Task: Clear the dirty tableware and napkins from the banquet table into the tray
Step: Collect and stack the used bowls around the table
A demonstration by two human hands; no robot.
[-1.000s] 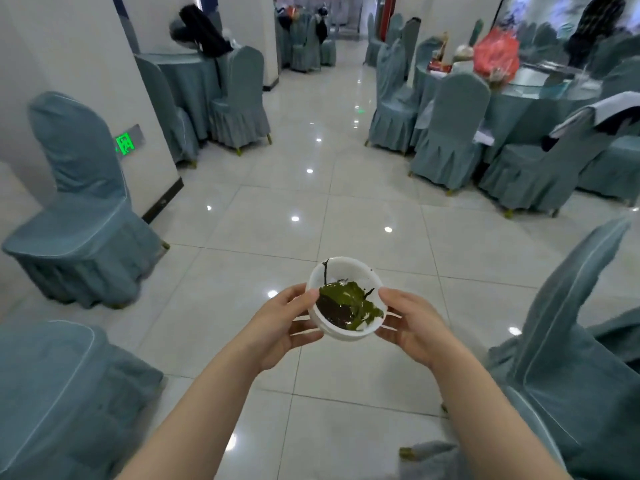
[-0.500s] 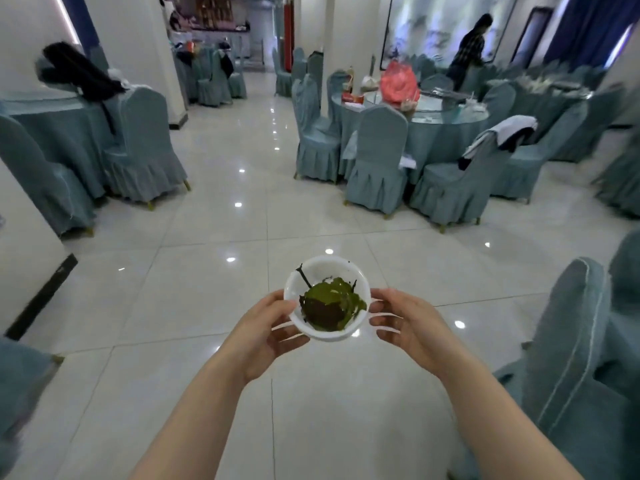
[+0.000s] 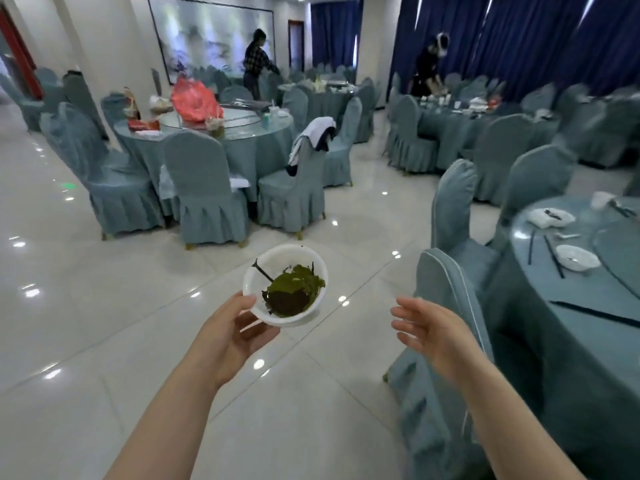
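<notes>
Gripping the white bowl [image 3: 284,285], left hand [image 3: 231,336]; right hand [image 3: 429,332] spread, free.

A banquet hall with a glossy pale tiled floor [image 3: 104,306] reflecting ceiling lights. Round tables draped in grey-blue cloth stand among chairs [image 3: 207,188] in matching covers. Dark blue curtains [image 3: 519,39] hang along the far right wall, and a large misty landscape mural [image 3: 211,32] fills the far wall. Two people [image 3: 256,64] bend over distant tables
</notes>
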